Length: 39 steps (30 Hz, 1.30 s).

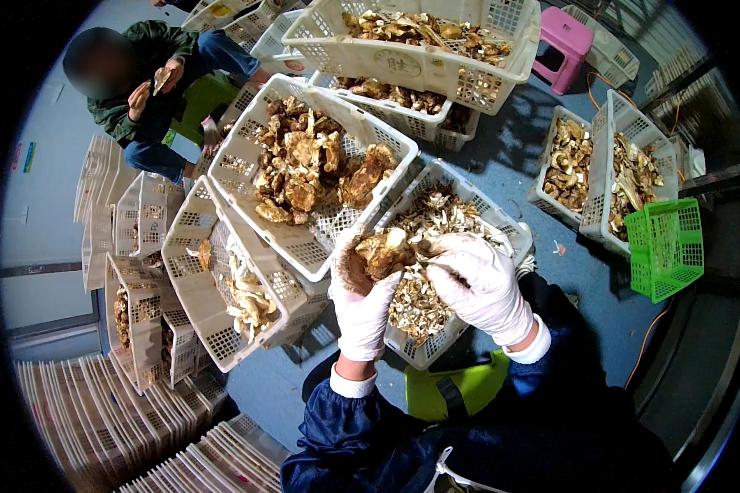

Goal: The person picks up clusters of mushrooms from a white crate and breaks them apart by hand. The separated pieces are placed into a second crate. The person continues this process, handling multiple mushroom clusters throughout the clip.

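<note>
My left hand (362, 308), in a white glove soiled at the fingers, holds a brown, knobbly mushroom (382, 251) above a white plastic crate (420, 356) of small pale and dark trimmings (420, 302). My right hand (476, 288), also gloved, is just right of the mushroom with fingers curled together; whether something small is pinched there is hidden. Left of the hands, a tilted white crate (308, 264) holds larger brown mushrooms (302, 154). Below it at the left, another white crate (182, 271) holds pale elongated mushroom pieces (243, 296).
A person (154, 92) sits at the upper left holding a mushroom piece. More filled crates (407, 58) stand ahead and at the right (598, 179). A green basket (666, 249), a pink stool (564, 43) and an orange cable (646, 339) are at the right. Stacked crates (98, 419) fill the lower left.
</note>
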Each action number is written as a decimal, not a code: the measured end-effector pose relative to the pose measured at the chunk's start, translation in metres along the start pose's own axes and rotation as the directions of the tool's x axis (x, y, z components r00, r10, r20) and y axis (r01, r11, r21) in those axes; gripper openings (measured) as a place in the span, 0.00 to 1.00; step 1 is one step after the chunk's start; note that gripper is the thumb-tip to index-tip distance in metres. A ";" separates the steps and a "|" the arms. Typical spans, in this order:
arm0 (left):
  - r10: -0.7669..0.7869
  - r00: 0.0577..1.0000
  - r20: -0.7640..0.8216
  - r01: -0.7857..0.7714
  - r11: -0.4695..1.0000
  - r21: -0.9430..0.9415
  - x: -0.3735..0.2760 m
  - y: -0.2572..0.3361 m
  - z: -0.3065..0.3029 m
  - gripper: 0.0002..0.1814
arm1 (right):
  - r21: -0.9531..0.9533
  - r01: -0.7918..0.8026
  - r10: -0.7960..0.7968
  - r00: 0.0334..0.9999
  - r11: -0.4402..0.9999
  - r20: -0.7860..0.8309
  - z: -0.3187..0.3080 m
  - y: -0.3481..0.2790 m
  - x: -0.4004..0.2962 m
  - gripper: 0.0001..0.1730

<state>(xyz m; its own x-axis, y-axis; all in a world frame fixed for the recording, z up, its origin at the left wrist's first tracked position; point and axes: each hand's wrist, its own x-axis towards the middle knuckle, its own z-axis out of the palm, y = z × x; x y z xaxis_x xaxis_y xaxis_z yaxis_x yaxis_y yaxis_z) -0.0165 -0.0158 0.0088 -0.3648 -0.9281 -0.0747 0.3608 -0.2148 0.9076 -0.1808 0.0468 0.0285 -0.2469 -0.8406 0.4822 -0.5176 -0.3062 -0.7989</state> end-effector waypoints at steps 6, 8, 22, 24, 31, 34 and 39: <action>0.069 0.998 0.007 -0.070 0.987 0.144 0.000 -0.004 -0.001 0.39 | -0.153 0.135 -0.132 0.991 0.979 0.034 0.003 -0.003 0.003 0.08; 0.089 0.996 0.007 -0.089 0.980 0.179 0.000 -0.007 -0.001 0.39 | -0.172 0.127 -0.121 0.992 0.977 0.041 0.003 -0.002 0.001 0.08; -0.097 0.990 0.105 0.085 0.990 0.116 0.001 0.000 -0.010 0.37 | 0.101 -0.237 0.234 0.972 0.966 0.039 0.007 0.002 -0.004 0.05; -0.109 0.986 0.122 0.098 0.991 0.092 0.002 -0.001 -0.011 0.38 | 0.167 -0.369 0.360 0.929 0.914 0.086 0.003 0.000 -0.003 0.05; -0.212 0.967 0.141 0.236 0.953 -0.189 0.003 -0.001 -0.016 0.34 | 0.444 -0.624 0.612 0.767 0.642 0.193 0.000 0.000 0.001 0.06; -0.212 0.970 0.118 0.235 0.941 -0.244 0.001 -0.001 -0.017 0.39 | 0.422 -0.636 0.642 0.752 0.646 0.150 -0.004 0.001 0.004 0.06; -0.252 0.959 0.131 0.272 0.949 -0.161 0.000 0.011 -0.015 0.41 | 0.411 -0.479 0.540 0.841 0.776 -0.037 0.002 0.018 -0.001 0.06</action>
<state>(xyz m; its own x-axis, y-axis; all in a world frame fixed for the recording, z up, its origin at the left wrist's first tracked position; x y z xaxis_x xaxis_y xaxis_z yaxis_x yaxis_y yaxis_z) 0.0000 -0.0224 0.0123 -0.5531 -0.7958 -0.2466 0.3816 -0.5051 0.7741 -0.1882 0.0414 0.0128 -0.5175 -0.8556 -0.0121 0.0534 -0.0182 -0.9984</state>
